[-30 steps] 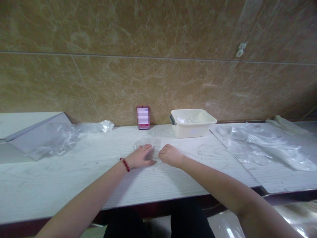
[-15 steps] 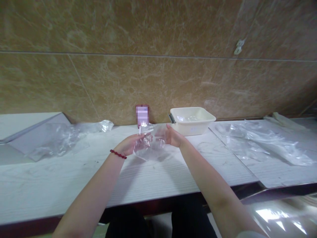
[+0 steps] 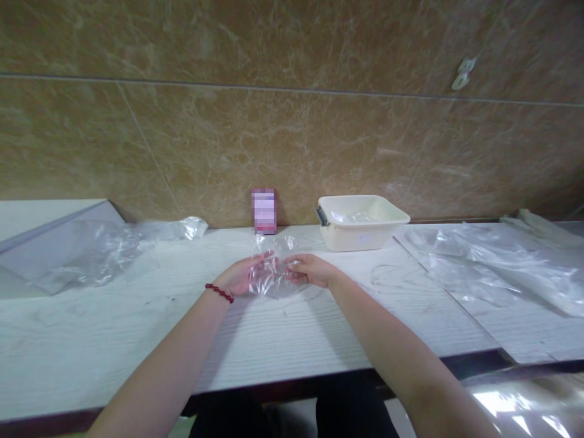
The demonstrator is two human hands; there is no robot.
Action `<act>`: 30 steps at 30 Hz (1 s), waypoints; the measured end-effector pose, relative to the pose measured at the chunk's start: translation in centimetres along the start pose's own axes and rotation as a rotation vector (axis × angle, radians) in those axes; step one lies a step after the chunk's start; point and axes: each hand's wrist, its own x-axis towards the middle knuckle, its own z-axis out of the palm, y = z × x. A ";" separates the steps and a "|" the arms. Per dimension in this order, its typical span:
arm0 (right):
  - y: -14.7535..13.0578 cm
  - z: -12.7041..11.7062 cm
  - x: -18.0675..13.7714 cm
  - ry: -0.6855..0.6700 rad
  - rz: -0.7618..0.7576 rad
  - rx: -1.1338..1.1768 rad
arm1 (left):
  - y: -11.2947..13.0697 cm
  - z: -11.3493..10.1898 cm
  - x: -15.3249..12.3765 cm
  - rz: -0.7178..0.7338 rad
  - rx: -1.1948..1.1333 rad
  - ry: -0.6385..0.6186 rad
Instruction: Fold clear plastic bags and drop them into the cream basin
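Observation:
A clear plastic bag (image 3: pixel 274 277) is held up between my two hands, just above the white table. My left hand (image 3: pixel 239 275), with a dark red beaded bracelet (image 3: pixel 219 292) at the wrist, grips the bag's left side. On the other side my right hand (image 3: pixel 312 269) has its fingers bent against the bag's right edge. The fingers of both hands show partly through the film. Whether anything lies inside the bag I cannot make out.
A cream plastic tub (image 3: pixel 360 234) with a grey handle holds some clear plastic. Beside it, a blurred phone-like device (image 3: pixel 264 211) leans on the marble wall. Clear plastic lies in heaps at the left (image 3: pixel 109 249) and right (image 3: pixel 497 255). The table's front edge runs before my knees.
My right hand has come down and inward onto the bag, its fingers now bent at the bag's edge. The bag looks more bunched. The view has shifted slightly.

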 end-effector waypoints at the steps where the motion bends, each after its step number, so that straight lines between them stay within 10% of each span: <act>1: 0.1 0.0 0.1 0.033 -0.010 -0.001 | 0.0 -0.1 0.0 0.009 -0.023 0.000; 30: 1.2 -0.2 0.6 0.213 -0.183 -0.113 | -0.2 -1.1 -0.5 0.122 -0.159 -0.030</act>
